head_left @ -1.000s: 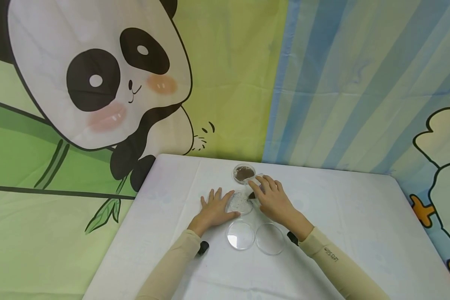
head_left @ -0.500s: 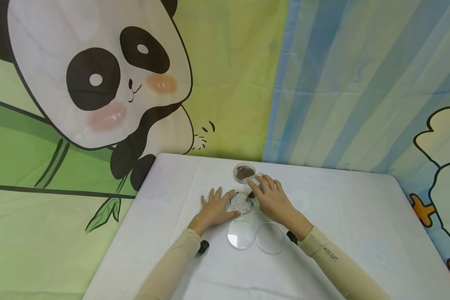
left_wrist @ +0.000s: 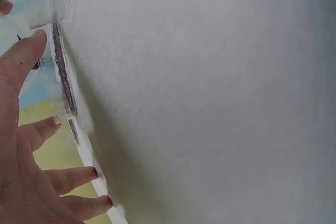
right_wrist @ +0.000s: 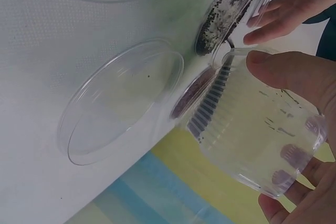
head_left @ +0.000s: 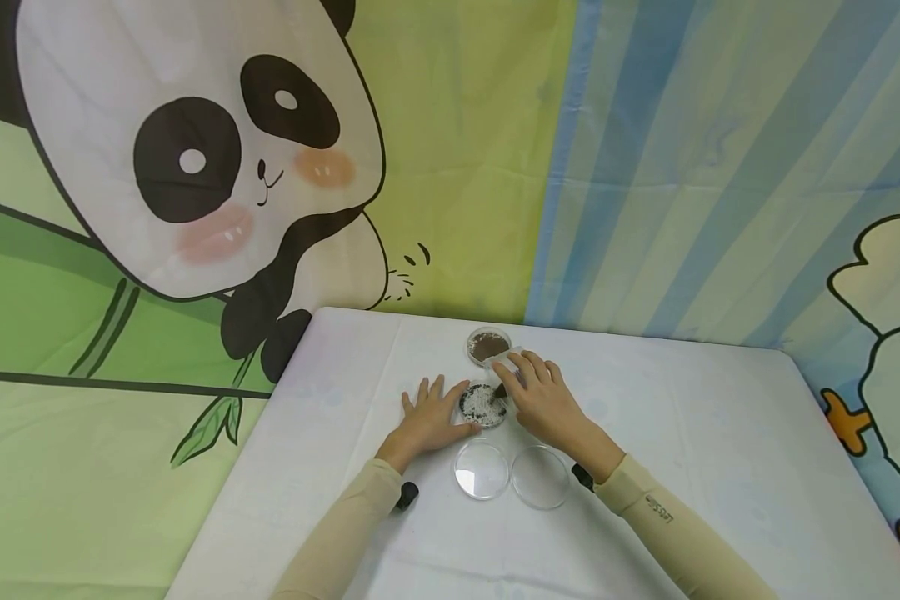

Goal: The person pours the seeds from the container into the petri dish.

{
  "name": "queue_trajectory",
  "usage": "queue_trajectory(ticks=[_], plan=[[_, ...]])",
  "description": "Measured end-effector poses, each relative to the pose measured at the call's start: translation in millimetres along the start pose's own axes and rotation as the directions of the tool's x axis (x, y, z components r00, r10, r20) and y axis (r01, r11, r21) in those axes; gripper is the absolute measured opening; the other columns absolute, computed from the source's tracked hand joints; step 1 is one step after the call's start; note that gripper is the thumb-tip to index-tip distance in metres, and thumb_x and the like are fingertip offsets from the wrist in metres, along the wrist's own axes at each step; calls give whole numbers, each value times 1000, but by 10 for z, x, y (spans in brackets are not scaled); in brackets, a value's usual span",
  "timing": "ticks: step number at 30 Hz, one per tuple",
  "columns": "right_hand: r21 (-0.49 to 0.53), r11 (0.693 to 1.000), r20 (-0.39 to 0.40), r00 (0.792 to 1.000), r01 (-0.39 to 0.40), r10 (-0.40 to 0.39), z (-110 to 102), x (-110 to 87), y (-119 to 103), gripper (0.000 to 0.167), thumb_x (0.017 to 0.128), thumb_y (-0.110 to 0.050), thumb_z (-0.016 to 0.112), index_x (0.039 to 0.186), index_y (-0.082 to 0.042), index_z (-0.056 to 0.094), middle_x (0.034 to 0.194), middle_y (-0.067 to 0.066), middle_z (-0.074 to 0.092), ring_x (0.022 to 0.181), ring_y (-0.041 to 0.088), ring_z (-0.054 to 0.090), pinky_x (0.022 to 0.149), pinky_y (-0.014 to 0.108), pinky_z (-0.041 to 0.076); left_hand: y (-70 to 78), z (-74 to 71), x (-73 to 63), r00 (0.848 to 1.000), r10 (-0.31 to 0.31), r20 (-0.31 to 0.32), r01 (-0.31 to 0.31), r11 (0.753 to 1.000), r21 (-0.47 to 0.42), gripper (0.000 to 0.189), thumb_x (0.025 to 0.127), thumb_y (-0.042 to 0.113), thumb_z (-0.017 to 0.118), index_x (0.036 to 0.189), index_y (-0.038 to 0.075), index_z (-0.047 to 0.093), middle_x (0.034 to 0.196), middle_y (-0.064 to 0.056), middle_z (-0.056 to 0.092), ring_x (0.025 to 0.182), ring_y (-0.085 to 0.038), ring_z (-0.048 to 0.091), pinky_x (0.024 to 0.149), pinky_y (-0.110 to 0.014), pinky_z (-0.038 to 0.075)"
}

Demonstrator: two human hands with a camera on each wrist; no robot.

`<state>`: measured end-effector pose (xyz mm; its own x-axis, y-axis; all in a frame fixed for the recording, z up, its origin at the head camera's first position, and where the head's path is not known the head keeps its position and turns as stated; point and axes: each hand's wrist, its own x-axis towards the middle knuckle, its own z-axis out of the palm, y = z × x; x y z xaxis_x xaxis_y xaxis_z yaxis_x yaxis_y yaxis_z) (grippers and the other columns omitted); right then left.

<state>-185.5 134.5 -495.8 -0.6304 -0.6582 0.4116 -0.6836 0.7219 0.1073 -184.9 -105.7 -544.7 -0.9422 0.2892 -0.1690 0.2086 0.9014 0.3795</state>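
Note:
In the head view my left hand (head_left: 429,421) spreads straight fingers on the table, thumb and index finger at the rim of a petri dish (head_left: 483,406) speckled with dark granules. My right hand (head_left: 543,396) grips a clear plastic container (right_wrist: 252,119), tilted toward that dish. In the right wrist view, dark material lies along the container's ribbed side, by its lower corner. Thumb and fingers wrap the container from opposite sides. A second petri dish (head_left: 487,346), filled with brown material, stands just behind the first.
Nearer the body lie a clear round dish (head_left: 482,470) and another clear dish (head_left: 541,477) side by side. All stand on a white-covered table (head_left: 682,433). A panda-printed cloth (head_left: 450,150) hangs behind its far edge.
Dark granules in the dish by my left hand have increased, from a faint speckle to a clear dark-and-white pattern. Both hands have hardly moved.

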Motion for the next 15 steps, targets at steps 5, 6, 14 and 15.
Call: queue_trajectory(ticks=[5,6,14,15], plan=[[-10,1000,-39,999,12,-13,19,2,5,70,79,-4,75,143,-9,49,139,25,48,127,44,45,89,59,46,5,-7,-11,1000,-2,-3,2,1000,-3,86,86,69,63,157,31,33,161,-24,22,146,-51,12,106,-77,9],[-13,1000,-42,999,13,-14,22,3,6,68,79,-4,74,143,-9,49,139,25,48,127,44,46,89,59,46,7,-8,-13,1000,-4,-3,4,1000,-4,86,86,69,63,157,31,33,161,-24,22,146,-51,12,106,-77,9],[-5,1000,-39,999,10,-10,36,6,7,68,80,-4,72,143,-9,48,139,25,48,128,44,45,90,59,46,17,-19,-21,1000,-5,-10,5,1000,-5,84,87,67,64,157,32,34,160,-24,23,146,-51,12,106,-77,9],[-4,1000,-39,999,11,-11,37,7,7,68,80,-4,72,144,-9,48,139,25,48,128,45,45,90,59,46,17,-19,-20,1000,-5,-10,5,1000,-4,84,87,67,64,157,33,34,160,-24,23,146,-51,12,106,-77,9]])
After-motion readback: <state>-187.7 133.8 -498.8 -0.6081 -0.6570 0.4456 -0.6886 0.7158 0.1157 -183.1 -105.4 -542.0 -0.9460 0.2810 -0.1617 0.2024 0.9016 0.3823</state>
